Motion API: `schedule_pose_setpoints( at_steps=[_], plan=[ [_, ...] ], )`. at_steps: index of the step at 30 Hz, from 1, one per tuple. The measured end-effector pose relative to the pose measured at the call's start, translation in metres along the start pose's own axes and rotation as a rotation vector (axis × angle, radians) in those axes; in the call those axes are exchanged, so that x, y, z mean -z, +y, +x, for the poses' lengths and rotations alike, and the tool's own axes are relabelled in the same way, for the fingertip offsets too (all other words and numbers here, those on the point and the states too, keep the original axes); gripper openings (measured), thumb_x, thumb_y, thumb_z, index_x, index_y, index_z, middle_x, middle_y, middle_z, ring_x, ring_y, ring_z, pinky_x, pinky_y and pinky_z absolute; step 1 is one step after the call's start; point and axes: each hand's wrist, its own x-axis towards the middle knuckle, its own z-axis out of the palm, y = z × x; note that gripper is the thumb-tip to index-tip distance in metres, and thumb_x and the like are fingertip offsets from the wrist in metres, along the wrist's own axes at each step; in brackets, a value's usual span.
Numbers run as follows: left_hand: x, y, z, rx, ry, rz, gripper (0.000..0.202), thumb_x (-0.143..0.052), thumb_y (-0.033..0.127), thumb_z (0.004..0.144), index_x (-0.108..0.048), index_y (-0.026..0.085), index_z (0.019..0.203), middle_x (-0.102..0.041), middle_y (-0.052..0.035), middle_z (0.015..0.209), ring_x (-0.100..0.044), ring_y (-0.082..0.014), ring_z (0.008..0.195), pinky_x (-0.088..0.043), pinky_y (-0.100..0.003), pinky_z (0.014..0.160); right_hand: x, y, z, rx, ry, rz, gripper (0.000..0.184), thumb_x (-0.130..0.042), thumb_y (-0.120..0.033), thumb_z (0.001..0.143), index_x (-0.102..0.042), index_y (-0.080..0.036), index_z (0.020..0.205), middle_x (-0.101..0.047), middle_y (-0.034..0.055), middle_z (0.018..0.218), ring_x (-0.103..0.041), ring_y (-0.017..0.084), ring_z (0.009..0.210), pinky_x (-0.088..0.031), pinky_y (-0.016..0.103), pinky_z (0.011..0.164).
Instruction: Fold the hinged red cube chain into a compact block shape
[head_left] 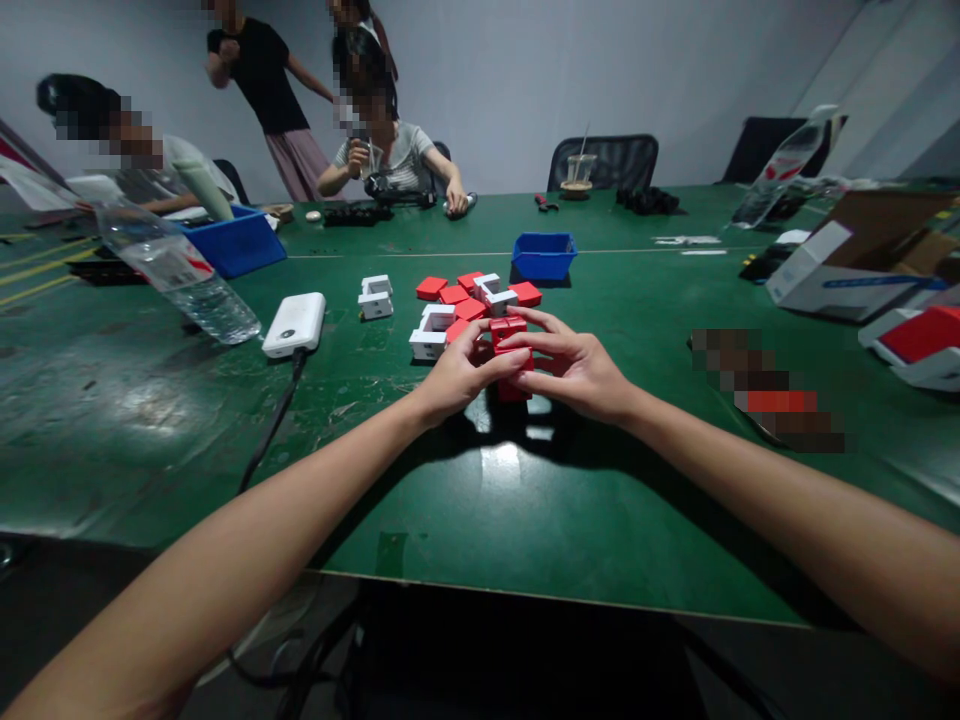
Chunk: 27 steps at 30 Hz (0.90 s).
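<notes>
Two bare hands meet at the middle of a green table (420,520), both grasping a red block (514,390) that stands upright between them. The left hand (459,382) grips it from the left, its thumb reaching across the near side; the right hand (589,375) curls around the other side. Fingers cover much of the block, so whether it is one piece or several cannot be told, nor exactly where each fingertip presses.

Just beyond the hands lies a loose cluster of flat red pieces (470,309) and notched white pieces (429,345); some overlap, and the left hand partly hides the nearest, so a count is uncertain. Behind them sits a small blue bin (544,264), its inside hard to see.

To the left are a white box (295,322) with a black cable (279,425) and a clear bottle (176,268) tilted in view. To the right, an object (772,395) is blurred by pixelation, and an open carton (814,270) stands near the edge.

Across the table, people appear with faces pixelated; two standing figures are cut off at the top.
</notes>
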Motion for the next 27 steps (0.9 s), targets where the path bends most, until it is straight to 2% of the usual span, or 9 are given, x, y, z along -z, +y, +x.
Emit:
schedule_pose_setpoints(
  at_steps=[11, 18, 24, 27],
  plan=[
    [-0.0041, 0.0041, -0.0018, -0.045, 0.015, 0.094, 0.057, -0.077, 0.045, 0.076, -0.055, 0.017, 0.12, -0.068, -0.0086, 0.116, -0.064, -0.0224, 0.107, -0.05, -0.033, 0.09, -0.0022, -0.0028, -0.0003, 0.01, 0.015, -0.003, 0.039, -0.077, -0.047, 0.079, -0.075, -0.031, 0.114, -0.055, 0.0095, 0.142, -0.043, 0.032, 0.141, -0.044, 0.054, 0.11],
    [-0.0039, 0.0054, -0.0022, 0.0, -0.001, 0.059, 0.059, -0.079, 0.045, 0.074, -0.056, 0.015, 0.12, -0.068, -0.0083, 0.111, -0.064, -0.0212, 0.101, -0.05, -0.033, 0.087, -0.0023, -0.0021, -0.0003, -0.009, 0.025, 0.038, 0.036, -0.079, -0.043, 0.078, -0.076, -0.031, 0.112, -0.058, 0.0094, 0.138, -0.046, 0.031, 0.139, -0.045, 0.054, 0.109],
    [-0.0027, 0.0053, -0.0019, -0.009, -0.007, 0.045, 0.055, -0.08, 0.042, 0.074, -0.057, 0.015, 0.116, -0.066, -0.0059, 0.105, -0.063, -0.0172, 0.096, -0.05, -0.029, 0.083, -0.0032, -0.0036, 0.0, -0.014, 0.038, 0.018, 0.034, -0.079, -0.044, 0.078, -0.076, -0.032, 0.11, -0.059, 0.0082, 0.137, -0.047, 0.031, 0.138, -0.047, 0.054, 0.107],
    [-0.0011, 0.0039, -0.0013, 0.03, 0.02, 0.05, 0.053, -0.08, 0.045, 0.074, -0.058, 0.015, 0.112, -0.067, -0.004, 0.097, -0.063, -0.0152, 0.09, -0.049, -0.027, 0.08, -0.0035, -0.0012, 0.0001, -0.044, 0.016, 0.038, 0.035, -0.077, -0.044, 0.08, -0.074, -0.031, 0.113, -0.059, 0.0079, 0.137, -0.047, 0.031, 0.138, -0.05, 0.052, 0.104]
  ],
)
